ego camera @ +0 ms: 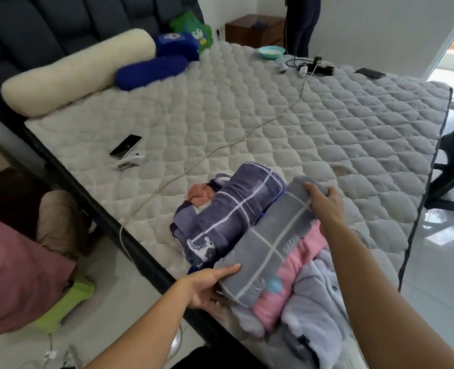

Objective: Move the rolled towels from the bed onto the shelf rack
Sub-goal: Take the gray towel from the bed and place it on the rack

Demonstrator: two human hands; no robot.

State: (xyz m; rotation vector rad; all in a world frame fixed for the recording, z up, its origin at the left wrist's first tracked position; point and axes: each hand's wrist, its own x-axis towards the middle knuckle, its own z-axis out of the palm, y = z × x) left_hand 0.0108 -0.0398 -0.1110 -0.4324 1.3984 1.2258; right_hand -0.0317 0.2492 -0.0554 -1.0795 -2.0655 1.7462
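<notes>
A grey rolled towel (271, 243) with pale grid lines lies on a heap of towels at the near corner of the bed (247, 115). My left hand (207, 286) cups its near end and my right hand (324, 203) grips its far end. To its left sits a purple-blue checked roll (228, 211) with an orange cloth (200, 194) behind it. Under the grey roll lie a pink towel (292, 272) and a pale lilac one (316, 294). No shelf rack is in view.
A phone (126, 146) and a small white device (130, 162) lie on the quilt, with a white cable (220, 147) running across it. Bolsters (74, 73), a bowl (271, 51) and a power strip (316, 69) sit at the far side. Someone sits on the floor (20, 262) at left; another person stands (302, 22) beyond.
</notes>
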